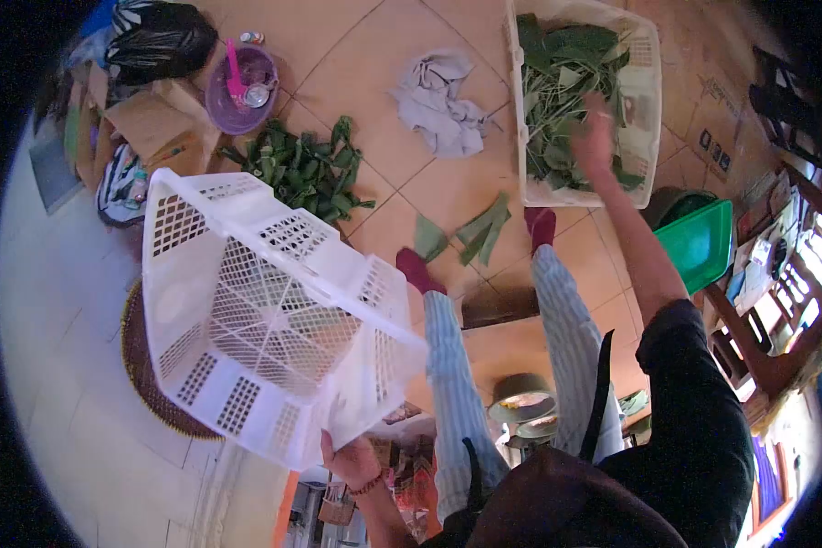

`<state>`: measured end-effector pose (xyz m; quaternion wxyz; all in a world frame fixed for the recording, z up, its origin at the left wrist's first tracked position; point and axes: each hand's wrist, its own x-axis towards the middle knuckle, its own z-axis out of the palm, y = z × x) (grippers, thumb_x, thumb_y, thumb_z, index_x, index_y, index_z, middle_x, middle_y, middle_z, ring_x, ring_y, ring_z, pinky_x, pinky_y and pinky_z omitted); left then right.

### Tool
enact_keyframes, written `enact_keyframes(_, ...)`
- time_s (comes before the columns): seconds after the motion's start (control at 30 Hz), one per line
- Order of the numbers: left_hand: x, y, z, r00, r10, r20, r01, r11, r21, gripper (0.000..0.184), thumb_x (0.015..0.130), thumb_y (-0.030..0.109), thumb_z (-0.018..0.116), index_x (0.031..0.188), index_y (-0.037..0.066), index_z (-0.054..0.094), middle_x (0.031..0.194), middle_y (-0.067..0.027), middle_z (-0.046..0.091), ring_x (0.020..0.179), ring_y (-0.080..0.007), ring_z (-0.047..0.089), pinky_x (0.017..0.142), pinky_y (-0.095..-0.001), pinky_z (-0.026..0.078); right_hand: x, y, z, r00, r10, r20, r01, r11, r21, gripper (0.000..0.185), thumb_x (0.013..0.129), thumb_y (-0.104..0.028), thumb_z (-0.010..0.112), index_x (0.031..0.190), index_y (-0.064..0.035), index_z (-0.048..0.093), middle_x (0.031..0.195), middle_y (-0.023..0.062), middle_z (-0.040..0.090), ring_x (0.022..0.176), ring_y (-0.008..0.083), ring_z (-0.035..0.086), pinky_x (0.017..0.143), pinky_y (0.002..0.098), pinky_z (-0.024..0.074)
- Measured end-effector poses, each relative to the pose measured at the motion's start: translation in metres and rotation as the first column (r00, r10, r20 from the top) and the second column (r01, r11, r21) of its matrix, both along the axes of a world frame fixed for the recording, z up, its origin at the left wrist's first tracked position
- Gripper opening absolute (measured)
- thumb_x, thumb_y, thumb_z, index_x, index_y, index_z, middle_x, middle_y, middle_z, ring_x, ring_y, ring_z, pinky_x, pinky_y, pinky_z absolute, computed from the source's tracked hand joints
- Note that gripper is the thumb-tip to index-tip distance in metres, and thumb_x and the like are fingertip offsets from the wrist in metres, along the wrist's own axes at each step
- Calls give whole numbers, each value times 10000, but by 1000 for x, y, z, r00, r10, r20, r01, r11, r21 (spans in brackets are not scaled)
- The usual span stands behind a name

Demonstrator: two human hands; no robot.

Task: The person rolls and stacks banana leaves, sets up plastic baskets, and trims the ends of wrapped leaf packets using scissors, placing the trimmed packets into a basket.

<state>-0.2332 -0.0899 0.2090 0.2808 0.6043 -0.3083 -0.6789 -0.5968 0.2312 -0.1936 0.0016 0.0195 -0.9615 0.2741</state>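
Observation:
My left hand (pixel 351 459) is at the lower corner of an empty white plastic basket (pixel 283 310), its fingers closed on the rim. The basket is tilted, with its lattice bottom showing. My right hand (pixel 594 142) reaches into a second white basket (pixel 648 100) at the upper right, over green leaves and thin strips (pixel 557 110). Its fingers are blurred, and whether they hold anything cannot be made out. A pile of folded green leaf pieces (pixel 301 169) lies on the tiles behind the tilted basket.
A grey cloth (pixel 443 102) and loose leaf pieces (pixel 486 228) lie on the floor between the baskets. At the upper left stand a purple bucket (pixel 217 100), cardboard (pixel 155 123) and a black bag (pixel 160 41). A green tray (pixel 699 245) is at the right.

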Motion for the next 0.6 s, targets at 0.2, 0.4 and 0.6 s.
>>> enact_keyframes(0.2, 51, 35, -34, 967, -113, 229, 140, 984, -107, 546, 806, 279, 496, 1219, -57, 376, 1252, -172, 427, 1160, -281, 397, 1007, -410, 272, 15, -151, -60, 876, 481, 22, -480, 867, 132, 683, 695, -111, 628, 1288, -134, 289, 1239, 138, 426, 1064, 361, 461, 843, 409, 439)
enact_keyframes(0.4, 102, 34, -43, 958, -69, 277, 93, 993, -76, 559, 764, 175, 518, 1248, -39, 339, 1205, -176, 458, 1115, -282, 453, 924, -412, 394, 57, -157, -168, 814, 444, 374, -524, 839, 145, 575, 708, -148, 606, 1230, -88, 373, 1133, 140, 487, 1015, 310, 517, 785, 559, 424)
enact_keyframes(0.6, 102, 20, -29, 935, -300, 189, 306, 952, -6, 543, 773, 284, 492, 1233, 15, 391, 1223, -149, 456, 1140, -300, 419, 963, -466, 323, 191, -101, -63, 746, 553, 371, -365, 806, -466, 567, 618, -164, 663, 1119, -2, 453, 1053, 198, 494, 969, 354, 497, 835, 421, 416)
